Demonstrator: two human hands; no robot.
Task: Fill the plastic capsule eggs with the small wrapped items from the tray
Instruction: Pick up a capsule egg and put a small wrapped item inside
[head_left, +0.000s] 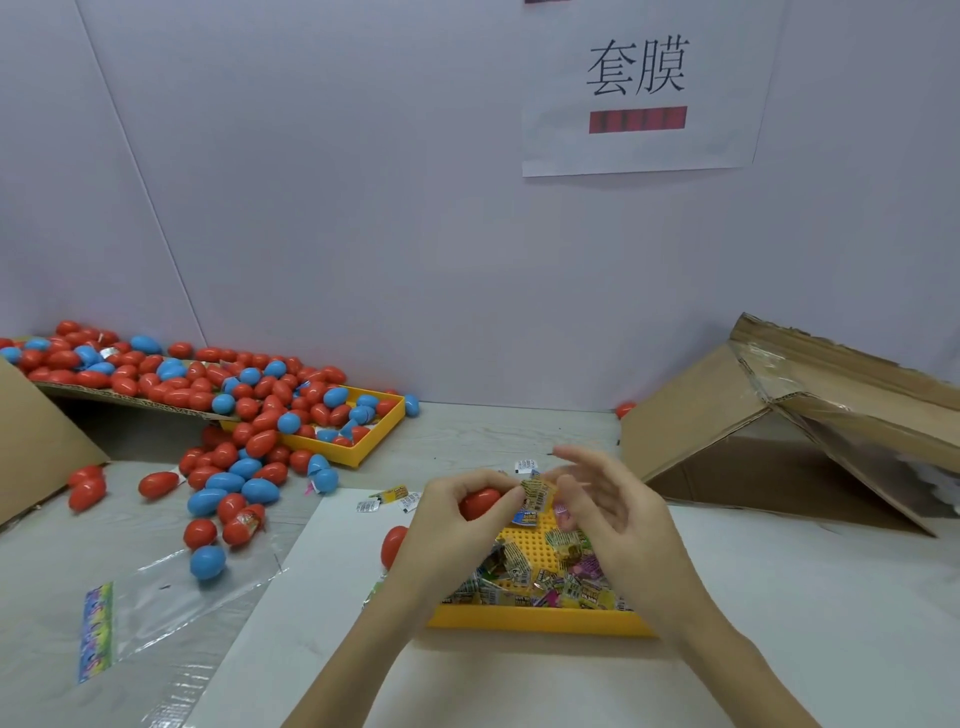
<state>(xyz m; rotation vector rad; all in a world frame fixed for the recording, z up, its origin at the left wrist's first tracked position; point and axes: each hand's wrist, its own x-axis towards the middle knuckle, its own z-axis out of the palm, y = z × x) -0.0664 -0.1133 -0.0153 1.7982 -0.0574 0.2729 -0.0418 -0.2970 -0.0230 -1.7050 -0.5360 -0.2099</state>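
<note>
red egg (479, 503) in the left fingers (467, 488); yellow perforated tray (540, 621) beneath them; red and blue eggs (249, 415) far left; brown cardboard (727, 441) right.

Bright even light, soft shadows; right hand (608, 514) motion-blurred; wide-angle bending at edges.

1. This is a packing station in a small factory or workshop: plain pale partition walls (337, 208) box in the bench.
2. A printed paper sign (639, 88) with Chinese characters is stuck up, labelling the station.
3. Red and blue capsule eggs (218, 395) spill in bulk off cardboard sheets.
4. Torn cardboard cartons (789, 415) and yellow sorting trays (540, 621) sit on the worktable.
</note>
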